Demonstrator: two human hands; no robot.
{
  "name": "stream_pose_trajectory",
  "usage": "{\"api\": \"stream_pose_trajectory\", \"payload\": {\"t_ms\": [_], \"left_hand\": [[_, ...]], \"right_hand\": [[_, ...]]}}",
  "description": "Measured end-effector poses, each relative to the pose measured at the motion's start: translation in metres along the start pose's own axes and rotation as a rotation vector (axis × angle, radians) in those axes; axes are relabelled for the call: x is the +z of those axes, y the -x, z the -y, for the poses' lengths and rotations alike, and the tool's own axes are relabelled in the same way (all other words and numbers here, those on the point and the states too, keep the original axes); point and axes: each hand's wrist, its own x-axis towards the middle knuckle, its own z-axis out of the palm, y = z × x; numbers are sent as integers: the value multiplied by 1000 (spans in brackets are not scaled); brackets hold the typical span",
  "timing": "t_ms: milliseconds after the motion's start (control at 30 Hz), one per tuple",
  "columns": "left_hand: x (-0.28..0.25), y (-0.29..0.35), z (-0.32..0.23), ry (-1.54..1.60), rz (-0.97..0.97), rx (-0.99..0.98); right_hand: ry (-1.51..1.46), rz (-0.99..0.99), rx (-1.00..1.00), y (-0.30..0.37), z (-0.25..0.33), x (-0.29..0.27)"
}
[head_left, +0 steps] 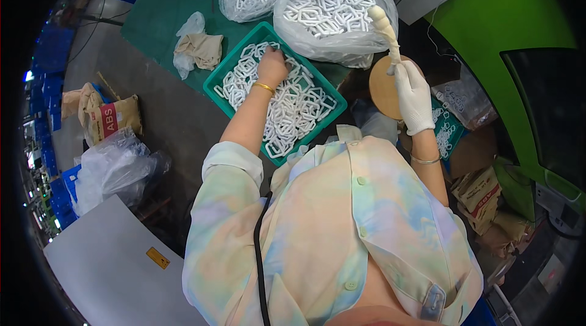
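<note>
My bare left hand (pixel 272 68), with a gold bangle at the wrist, reaches into a green plastic tray (pixel 326 119) full of white plastic links (pixel 290 109). Its fingers curl down among the links, and what they grip is hidden. A white knitted glove covers my right hand (pixel 413 94), which is raised beside a round tan board (pixel 381 91). Its fingers close around the lower end of a cream-coloured, knobbed stick-like tool (pixel 384 27), held upright. The tool's exact kind does not show.
Beyond the tray, two clear plastic bags (pixel 334 14) of white links stand on the green table (pixel 160 18). A beige cloth (pixel 203 50) lies left of the tray. Green machinery (pixel 488 5) rises at the right, near another green tray (pixel 448 134). Sacks (pixel 115 119) sit at the left.
</note>
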Motion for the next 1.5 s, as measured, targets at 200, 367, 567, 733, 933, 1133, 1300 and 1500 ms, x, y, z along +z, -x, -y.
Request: {"api": "stream_pose_trajectory", "payload": {"t_ms": [200,367,567,733,933,1133,1300,1500], "left_hand": [[18,2,-10,-25,-181,-123],[30,7,-10,-134,-257,3],[7,-4,16,353,-267,-69],[-8,-22,44,235,-378,-234],[-10,-28,31,-41,-33,-266],[-8,-9,28,117,-80,-152],[-17,11,40,531,-225,-121],[-76,48,-22,723,-365,131]], "right_hand": [[-8,11,12,-1,0,3],[-71,11,-56,-1,-5,8],[-30,20,12,0,-4,3],[-59,27,-8,0,-2,5],[-52,29,-19,0,2,5],[-32,41,12,-1,3,3],[-37,74,11,-2,7,9],[-51,170,23,4,13,27]]}}
